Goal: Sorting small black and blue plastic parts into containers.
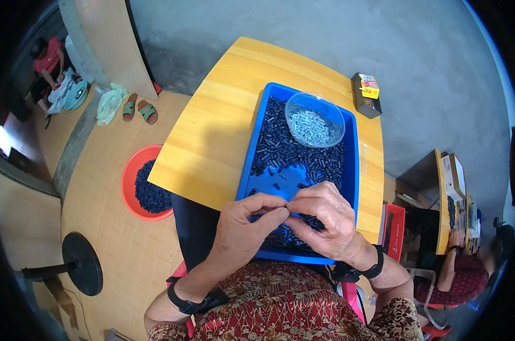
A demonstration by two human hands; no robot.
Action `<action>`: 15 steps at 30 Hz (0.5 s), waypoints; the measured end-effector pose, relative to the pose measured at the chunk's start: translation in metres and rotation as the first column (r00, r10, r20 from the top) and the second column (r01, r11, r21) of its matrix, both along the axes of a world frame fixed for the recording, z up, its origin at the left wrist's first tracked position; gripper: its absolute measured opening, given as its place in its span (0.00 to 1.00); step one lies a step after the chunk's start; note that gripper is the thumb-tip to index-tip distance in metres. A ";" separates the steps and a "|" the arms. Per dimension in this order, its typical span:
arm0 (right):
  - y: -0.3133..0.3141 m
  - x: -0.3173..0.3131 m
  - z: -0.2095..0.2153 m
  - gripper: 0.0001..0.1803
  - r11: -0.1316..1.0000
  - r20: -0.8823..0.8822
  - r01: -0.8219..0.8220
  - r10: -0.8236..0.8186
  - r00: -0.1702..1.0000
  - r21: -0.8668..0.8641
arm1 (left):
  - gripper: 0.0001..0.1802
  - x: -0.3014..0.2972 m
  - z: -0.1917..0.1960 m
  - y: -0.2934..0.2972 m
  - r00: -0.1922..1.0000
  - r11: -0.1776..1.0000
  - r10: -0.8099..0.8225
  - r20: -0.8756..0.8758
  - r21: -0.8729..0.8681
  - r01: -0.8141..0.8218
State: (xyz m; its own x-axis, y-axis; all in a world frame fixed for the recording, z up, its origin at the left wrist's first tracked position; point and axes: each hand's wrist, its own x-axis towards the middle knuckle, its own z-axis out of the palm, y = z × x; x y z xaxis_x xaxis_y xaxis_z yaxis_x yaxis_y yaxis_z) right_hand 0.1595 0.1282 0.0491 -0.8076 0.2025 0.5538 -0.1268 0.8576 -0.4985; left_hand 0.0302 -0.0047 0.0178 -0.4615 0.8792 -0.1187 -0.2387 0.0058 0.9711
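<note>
The part pinched between both hands' fingertips (286, 213) is too small to identify.

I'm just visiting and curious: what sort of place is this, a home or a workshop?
Probably a small assembly workshop: a blue tray of small black parts, a red basin of more on the floor, another person seated at a nearby table.

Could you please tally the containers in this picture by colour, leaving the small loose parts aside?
Blue tray on the wooden table: 1
Clear round bowl of silvery parts, in the tray: 1
Red basin of dark parts, on the floor: 1
Total: 3
</note>
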 end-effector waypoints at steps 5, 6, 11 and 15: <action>-0.002 -0.004 -0.002 0.18 0.979 -0.078 0.025 -0.010 0.997 0.203 | 0.08 0.000 -0.006 -0.001 0.977 0.995 -0.026 0.213 0.097 0.005; 0.000 -0.004 -0.004 0.20 0.974 -0.102 0.020 0.003 0.995 0.226 | 0.08 -0.001 -0.005 -0.002 0.967 0.994 -0.038 0.253 0.107 0.011; 0.000 -0.004 -0.004 0.20 0.986 -0.100 0.012 0.005 0.995 0.167 | 0.08 -0.002 -0.003 -0.002 0.936 0.995 -0.048 0.349 0.095 0.016; 0.004 -0.006 0.003 0.19 0.975 -0.066 0.007 0.007 0.998 0.223 | 0.08 -0.002 -0.003 -0.001 0.929 0.993 -0.050 0.365 0.116 0.008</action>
